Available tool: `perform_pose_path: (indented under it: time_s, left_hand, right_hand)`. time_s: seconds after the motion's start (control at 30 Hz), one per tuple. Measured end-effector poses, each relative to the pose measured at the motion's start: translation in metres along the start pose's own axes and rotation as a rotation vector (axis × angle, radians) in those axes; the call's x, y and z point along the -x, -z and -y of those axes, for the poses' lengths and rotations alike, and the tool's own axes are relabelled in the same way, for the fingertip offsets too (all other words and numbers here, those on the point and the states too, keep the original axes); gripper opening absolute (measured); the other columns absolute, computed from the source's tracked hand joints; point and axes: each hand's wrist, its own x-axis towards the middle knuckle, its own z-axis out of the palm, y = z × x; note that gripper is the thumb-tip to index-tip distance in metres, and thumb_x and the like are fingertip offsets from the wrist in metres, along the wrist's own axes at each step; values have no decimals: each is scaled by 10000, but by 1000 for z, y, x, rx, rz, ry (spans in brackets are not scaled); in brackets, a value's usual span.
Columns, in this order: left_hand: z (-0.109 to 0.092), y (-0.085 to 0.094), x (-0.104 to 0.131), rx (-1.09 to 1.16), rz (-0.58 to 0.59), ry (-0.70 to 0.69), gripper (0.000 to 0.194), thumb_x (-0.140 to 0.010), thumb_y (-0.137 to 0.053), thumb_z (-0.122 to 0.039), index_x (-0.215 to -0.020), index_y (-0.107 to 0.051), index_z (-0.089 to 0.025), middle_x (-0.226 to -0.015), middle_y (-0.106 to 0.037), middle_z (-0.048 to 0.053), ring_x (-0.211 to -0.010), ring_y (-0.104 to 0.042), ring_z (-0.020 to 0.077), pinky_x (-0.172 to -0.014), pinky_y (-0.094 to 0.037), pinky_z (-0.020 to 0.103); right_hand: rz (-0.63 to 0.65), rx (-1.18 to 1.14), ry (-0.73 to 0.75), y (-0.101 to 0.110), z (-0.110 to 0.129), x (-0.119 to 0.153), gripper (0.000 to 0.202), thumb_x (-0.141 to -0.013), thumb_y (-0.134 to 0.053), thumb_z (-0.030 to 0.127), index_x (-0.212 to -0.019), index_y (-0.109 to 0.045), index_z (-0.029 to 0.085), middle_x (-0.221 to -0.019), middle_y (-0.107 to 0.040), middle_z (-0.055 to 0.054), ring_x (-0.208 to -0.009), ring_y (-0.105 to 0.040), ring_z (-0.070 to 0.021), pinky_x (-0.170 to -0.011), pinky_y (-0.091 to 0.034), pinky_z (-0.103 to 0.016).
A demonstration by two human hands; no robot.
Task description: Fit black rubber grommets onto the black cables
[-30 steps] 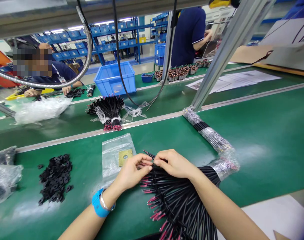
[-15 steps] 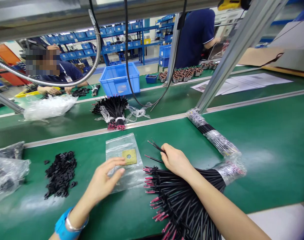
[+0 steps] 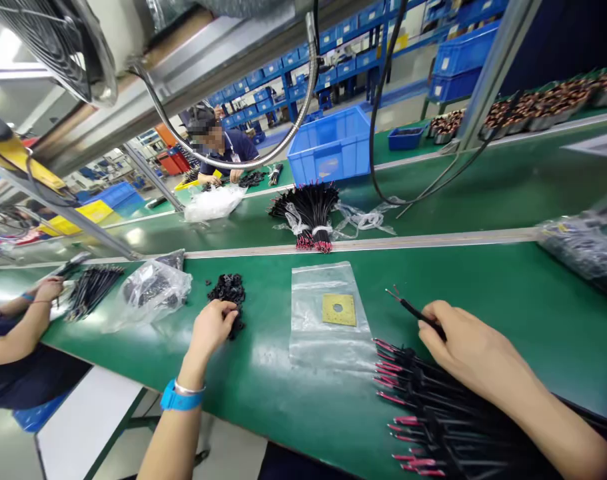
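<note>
My right hand (image 3: 466, 340) pinches a black cable (image 3: 414, 311), its thin stripped wire ends pointing left and up. Under and beside that wrist lies a large fan of black cables (image 3: 448, 413) with pink-red stripped ends. On the left, my left hand (image 3: 210, 328) has its fingers closed together at the edge of a pile of small black plastic pieces (image 3: 228, 288); anything between its fingertips is hidden. Between the two hands, a clear plastic bag (image 3: 308, 340) lies flat, with a yellow square plate (image 3: 348, 310) with a round hole on it.
A clear bag of dark parts (image 3: 156, 293) sits left of the pile. Tied cable bundles (image 3: 316, 210) and a blue bin (image 3: 328, 143) stand beyond the metal rail (image 3: 423, 240). Co-workers sit at far left and across the bench. A hose (image 3: 263, 160) hangs overhead.
My left hand has moved left from the yellow plate to the black pieces. My right hand still holds cable, now a single one showing past the fingers. The view has swung left.
</note>
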Motion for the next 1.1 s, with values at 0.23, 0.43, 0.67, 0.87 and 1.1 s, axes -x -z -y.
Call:
perform_pose_path:
  time_s: [0.23, 0.43, 0.67, 0.87, 1.1]
  left_hand:
    - [-8, -16, -15, -124, -6, 6, 251, -858, -484, -262, -1030, -644, -175, -974, -659, 89, -897, -641, 221, -798, -466, 294]
    - [-9, -13, -26, -175, 33, 38, 298, -852, -483, -354, -1059, -587, -168, -1033, -673, 122, -926, -654, 257, -753, -477, 314]
    - [-17, -15, -35, -165, 67, 64, 189, -805, -463, -292, -897, -579, -174, -955, -698, 147, -872, -666, 330, -732, -479, 405]
    - [-17, -3, -26, 0, -33, 138, 256, -819, -442, -249, -1029, -542, -141, -898, -699, 197, -861, -673, 391, -751, -478, 531]
    - [-76, -2, -1, 919, 39, -12, 343, -756, -638, -416, -974, -515, -181, -868, -707, 53, -792, -715, 208, -706, -562, 314]
  right_hand:
    - [91, -67, 3, 4, 7, 4, 172, -895, -401, 422, -853, -454, 264, -584, -582, 35, -501, -588, -199, -503, -370, -279]
    - [27, -82, 49, 11, 13, 4, 169, -916, -423, 382, -823, -483, 255, -633, -613, 21, -551, -597, -187, -531, -370, -267]
    - [23, -93, 39, 20, 19, 3, 190, -896, -458, 346, -745, -489, 236, -628, -605, 12, -552, -565, -177, -535, -335, -264]
    - [24, -114, 40, 18, 15, 4, 182, -894, -464, 352, -762, -499, 232, -623, -599, 10, -556, -561, -177, -540, -329, -259]
    - [-14, -247, 62, 15, 12, 3, 127, -883, -452, 323, -816, -502, 228, -694, -585, 5, -585, -529, -166, -581, -392, -275]
